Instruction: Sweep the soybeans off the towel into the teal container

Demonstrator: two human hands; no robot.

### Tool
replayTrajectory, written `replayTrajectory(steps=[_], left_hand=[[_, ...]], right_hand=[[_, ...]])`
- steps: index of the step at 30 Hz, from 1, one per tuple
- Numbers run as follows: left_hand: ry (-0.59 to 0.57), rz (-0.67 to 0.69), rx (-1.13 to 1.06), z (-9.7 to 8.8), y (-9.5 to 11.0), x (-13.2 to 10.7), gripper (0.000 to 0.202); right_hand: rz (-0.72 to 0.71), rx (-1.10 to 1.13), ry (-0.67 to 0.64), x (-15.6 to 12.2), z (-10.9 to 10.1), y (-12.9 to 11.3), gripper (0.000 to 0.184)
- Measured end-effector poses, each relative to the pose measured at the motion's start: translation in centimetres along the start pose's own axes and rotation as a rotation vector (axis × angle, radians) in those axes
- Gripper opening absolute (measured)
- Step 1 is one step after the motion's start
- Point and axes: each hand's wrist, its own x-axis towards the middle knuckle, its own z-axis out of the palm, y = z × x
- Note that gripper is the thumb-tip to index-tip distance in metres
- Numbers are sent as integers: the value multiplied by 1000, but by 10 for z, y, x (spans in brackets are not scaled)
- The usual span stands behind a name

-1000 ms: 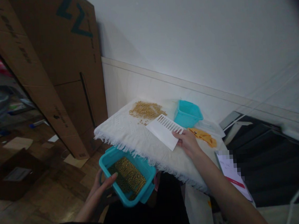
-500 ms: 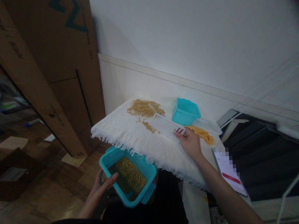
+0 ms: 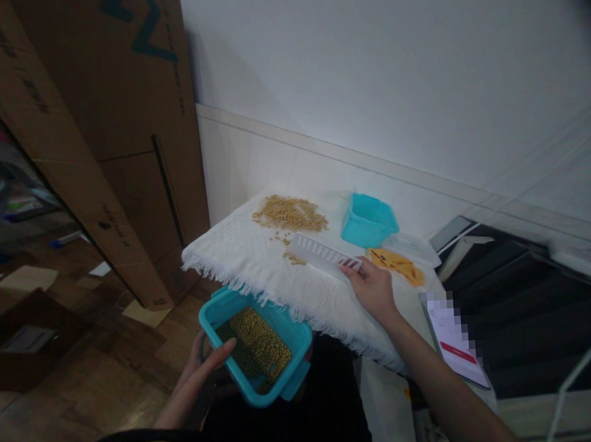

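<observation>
My left hand (image 3: 211, 363) grips the near left rim of a turquoise plastic bin (image 3: 299, 341), held just below the table's front edge. Yellow soybeans (image 3: 262, 336) lie in it, with darker green beans (image 3: 235, 331) along the left side. In my right hand (image 3: 372, 283) is the right end of a long white slotted plastic tray (image 3: 322, 254), tilted over the cloth. Its far end is by a small scatter of soybeans (image 3: 295, 259). Behind that spreads a larger soybean pile (image 3: 290, 212). What the fingers under the bin do is hidden.
A white fringed cloth (image 3: 227, 242) covers the table. A second turquoise bin (image 3: 368, 220) and a yellow cloth (image 3: 398, 265) sit at the right, near a tablet or phone (image 3: 456, 344). A tall cardboard box (image 3: 134, 124) stands left; a wall runs behind.
My right hand has drawn the slotted tray a little left and towards the front edge, tilting it over the small scatter of soybeans. The held bin has stayed nearly still.
</observation>
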Motion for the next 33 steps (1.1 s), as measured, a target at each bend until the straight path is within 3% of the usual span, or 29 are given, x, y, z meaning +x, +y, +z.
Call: replayTrajectory(steps=[6, 22, 28, 33], left_hand=[[-10, 15, 12, -3, -2, 2, 110], [-6, 15, -1, 1, -3, 1, 114], [-28, 6, 10, 0, -5, 2, 115], [-18, 9, 19, -1, -7, 5, 112]], right_hand=[[38, -90, 132, -11, -13, 14, 33], [17, -120, 122, -27, -10, 6, 39], [32, -167, 179, -38, -16, 4, 39], [-10, -165, 138, -48, -10, -3, 36]])
